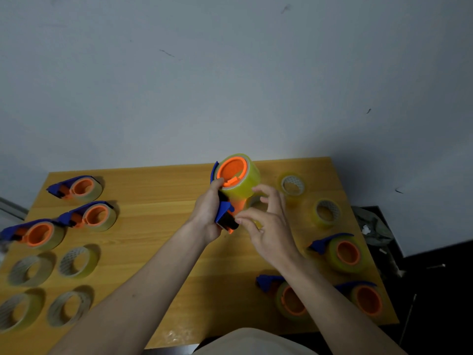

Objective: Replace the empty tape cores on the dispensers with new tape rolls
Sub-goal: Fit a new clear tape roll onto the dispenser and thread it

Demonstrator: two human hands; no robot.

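My left hand point(208, 213) grips a blue and orange tape dispenser point(226, 201) raised above the middle of the wooden table point(158, 201). A full yellow tape roll point(243, 180) sits on its orange hub. My right hand point(266, 226) is at the dispenser's cutter end, thumb and forefinger pinching what looks like the loose tape end point(256, 224). Two new tape rolls point(292, 186) point(327, 213) lie at the back right. A third roll point(256, 202) is partly hidden behind my right hand.
Three dispensers with thin cores point(76, 188) point(89, 216) point(35, 234) lie at the left, with several empty cores point(76, 261) in front of them. Three dispensers with full rolls point(343, 252) point(289, 299) point(363, 298) lie at the right. Dark clutter point(376, 226) lies beyond the right edge.
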